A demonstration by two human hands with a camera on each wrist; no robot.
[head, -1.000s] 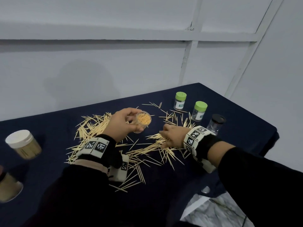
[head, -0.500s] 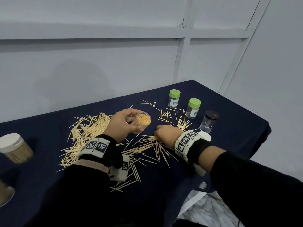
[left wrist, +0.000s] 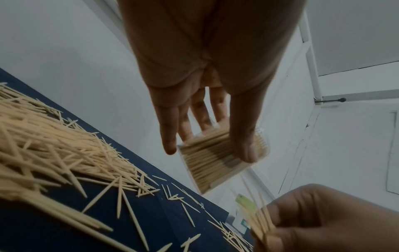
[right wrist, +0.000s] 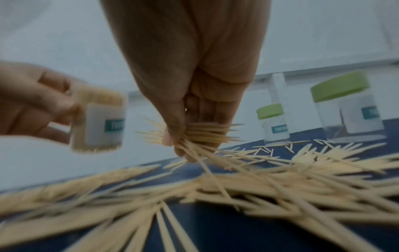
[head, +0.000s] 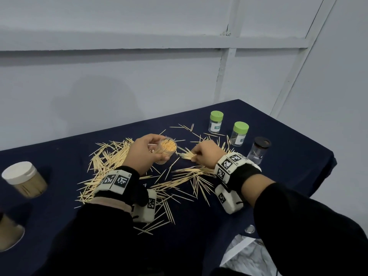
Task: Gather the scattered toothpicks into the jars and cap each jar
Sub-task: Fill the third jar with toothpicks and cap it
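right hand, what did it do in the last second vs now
The right hand went from pressing on the loose toothpicks to lifting a pinched bundle toward the open jar. The left hand kept holding that jar; the capped jars stayed put.

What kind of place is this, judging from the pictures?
Probably a plain room set up for recording tasks, not a home kitchen. A table with a dark blue cloth stands in a corner of bare white panelled walls, and marker-printed bands are strapped on both wrists.
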